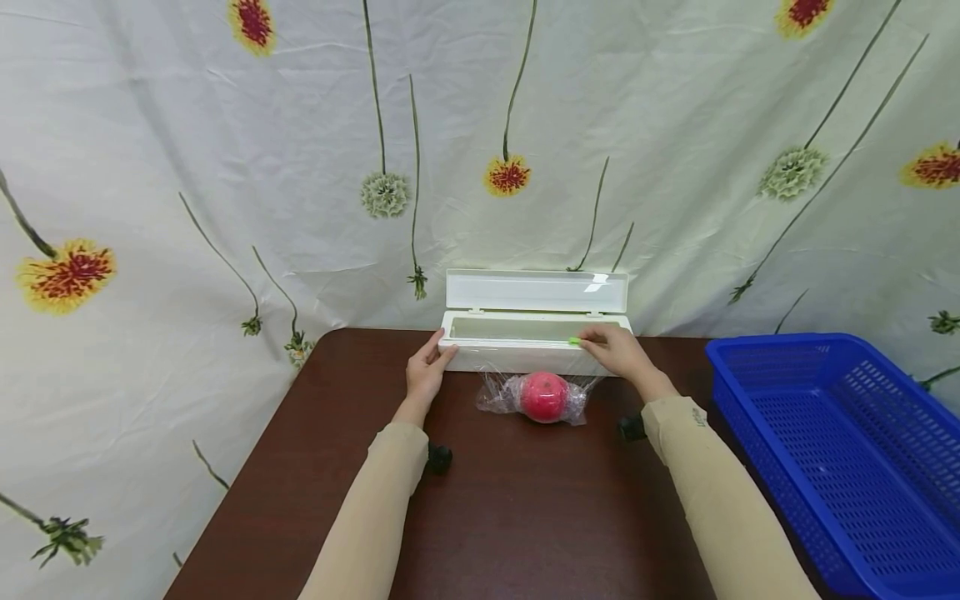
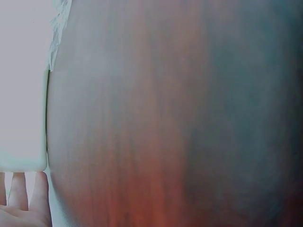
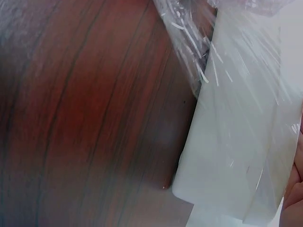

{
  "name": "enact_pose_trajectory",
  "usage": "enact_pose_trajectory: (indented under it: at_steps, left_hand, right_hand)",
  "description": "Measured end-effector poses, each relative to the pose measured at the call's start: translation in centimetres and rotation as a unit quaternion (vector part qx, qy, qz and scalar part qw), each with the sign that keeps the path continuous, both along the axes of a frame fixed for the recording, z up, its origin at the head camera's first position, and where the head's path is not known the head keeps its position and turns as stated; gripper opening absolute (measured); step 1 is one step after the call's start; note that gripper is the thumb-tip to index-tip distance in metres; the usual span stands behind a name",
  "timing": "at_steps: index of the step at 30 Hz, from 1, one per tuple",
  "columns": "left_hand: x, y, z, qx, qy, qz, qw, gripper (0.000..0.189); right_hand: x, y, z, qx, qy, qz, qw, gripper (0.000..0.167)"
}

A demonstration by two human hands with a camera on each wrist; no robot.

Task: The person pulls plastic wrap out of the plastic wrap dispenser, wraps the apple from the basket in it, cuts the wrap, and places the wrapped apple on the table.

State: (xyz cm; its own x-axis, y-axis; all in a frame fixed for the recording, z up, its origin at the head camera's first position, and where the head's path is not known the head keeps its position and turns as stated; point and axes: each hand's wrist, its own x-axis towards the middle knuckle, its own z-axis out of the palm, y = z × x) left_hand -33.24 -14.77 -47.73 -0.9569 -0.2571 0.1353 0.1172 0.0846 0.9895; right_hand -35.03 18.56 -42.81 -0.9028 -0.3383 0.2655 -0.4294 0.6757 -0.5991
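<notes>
A white cling film dispenser (image 1: pixel 517 360) stands at the back of the table, its lid (image 1: pixel 536 292) raised. My left hand (image 1: pixel 425 373) holds its left end, thumb at the front corner; in the left wrist view, the fingers (image 2: pixel 40 196) lie against that end. At the front rim, toward the right, my right hand (image 1: pixel 618 354) pinches a small bright green slide cutter (image 1: pixel 574 341). Clear cling film (image 3: pixel 246 56) hangs over the dispenser's front. It runs down to a round red fruit (image 1: pixel 543 397), loosely wrapped in film, on the table before the dispenser. The fruit's exact kind is unclear.
A blue plastic basket (image 1: pixel 772 442) stands at the table's right side. Behind the dark brown table (image 1: pixel 525 517) hangs a pale flowered cloth (image 1: pixel 465 100), close to the raised lid. Black wrist devices (image 1: pixel 439 458) show beneath both sleeves.
</notes>
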Motion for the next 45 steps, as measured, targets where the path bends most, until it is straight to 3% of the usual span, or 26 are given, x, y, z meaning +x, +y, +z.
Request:
enact_pose_trajectory:
  at_steps: [14, 26, 45]
  left_hand:
    - [-0.1, 0.0, 0.2, 0.003, -0.008, -0.002, 1.0000, 0.052]
    - [-0.1, 0.1, 0.1, -0.001, -0.008, 0.003, 1.0000, 0.052]
    - [-0.1, 0.1, 0.0, 0.000, -0.003, -0.003, 1.0000, 0.052]
  right_hand:
    - [0.3, 1.0, 0.1, -0.011, -0.012, -0.005, 0.9999, 0.024]
    - [0.4, 1.4, -0.3, -0.032, 0.016, -0.007, 0.9993, 0.021]
    - [0.5, 2.0, -0.7, -0.016, 0.049, -0.027, 0.9983, 0.018]
